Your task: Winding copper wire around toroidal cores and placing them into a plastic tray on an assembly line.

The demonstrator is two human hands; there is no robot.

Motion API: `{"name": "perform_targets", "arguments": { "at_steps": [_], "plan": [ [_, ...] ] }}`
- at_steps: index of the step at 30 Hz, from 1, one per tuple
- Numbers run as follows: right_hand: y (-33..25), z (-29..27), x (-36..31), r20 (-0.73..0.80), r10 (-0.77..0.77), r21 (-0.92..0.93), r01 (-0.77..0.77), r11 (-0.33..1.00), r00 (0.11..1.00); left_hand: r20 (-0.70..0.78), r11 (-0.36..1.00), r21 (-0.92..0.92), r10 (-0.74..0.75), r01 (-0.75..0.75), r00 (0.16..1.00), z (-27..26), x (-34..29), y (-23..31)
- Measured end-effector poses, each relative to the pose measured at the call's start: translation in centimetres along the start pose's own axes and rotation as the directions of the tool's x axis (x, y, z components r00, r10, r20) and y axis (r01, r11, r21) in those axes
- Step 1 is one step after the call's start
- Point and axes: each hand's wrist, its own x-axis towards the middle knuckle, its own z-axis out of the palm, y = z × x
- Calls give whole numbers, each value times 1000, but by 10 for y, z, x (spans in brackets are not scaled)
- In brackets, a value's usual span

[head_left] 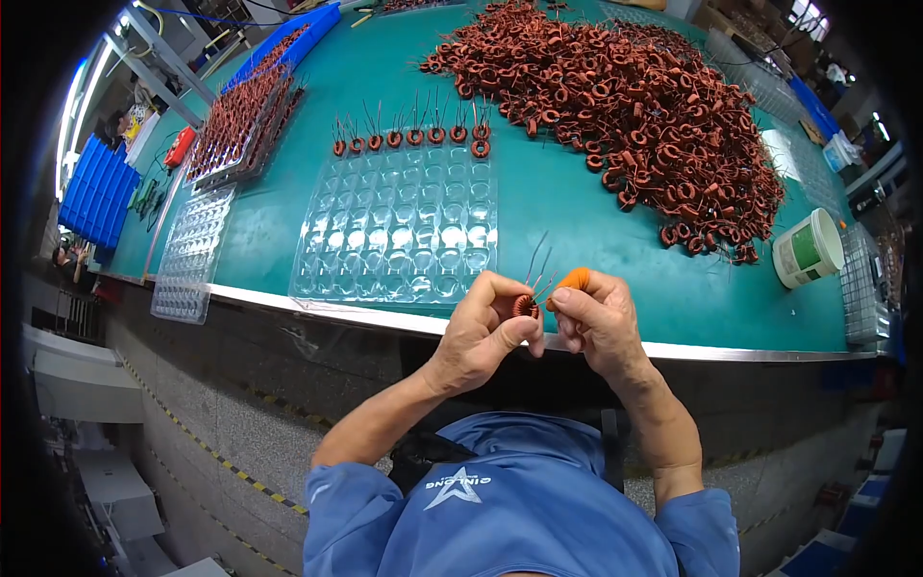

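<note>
Between the fingers of my left hand (483, 332) is a toroidal coil (524, 306) wound with reddish copper wire, its long leads pointing up. My right hand (604, 322) is beside it, with orange covers on the fingertips, thumb and forefinger pinched on one of the coil's wire leads (544, 288). Both hands are over the front edge of the green table. Just to the left lies a clear plastic tray (394, 279) with round pockets. Along its far edge stands a row of similar coils (414, 137), with one more in the second row at the right.
A large heap of copper coils (644, 115) covers the far right of the green table (558, 212). A white and green bucket (808, 248) lies tilted at the right. Stacked filled trays (245, 125), an empty tray (192, 252) and a blue bin (312, 29) are at the left.
</note>
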Motion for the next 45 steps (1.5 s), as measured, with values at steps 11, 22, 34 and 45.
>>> {"name": "perform_targets", "arguments": {
  "at_steps": [11, 22, 34, 45],
  "plan": [
    [-6, 5, 4, -71, -111, -285, 86, 955, 991, -71, 975, 129, -173, 181, 982, 3, 22, 13],
    [13, -5, 5, 69, -177, -11, 178, 984, 982, -103, 989, 77, -120, 128, 987, 11, 17, 2],
    [19, 6, 4, -1, -236, -30, 236, 971, 972, -308, 986, 126, -64, 108, 949, 17, 9, -13],
    [14, 9, 10, -180, -343, -328, 273, 904, 922, -269, 986, 133, -62, 101, 961, 3, 15, -1]
  ]
}}
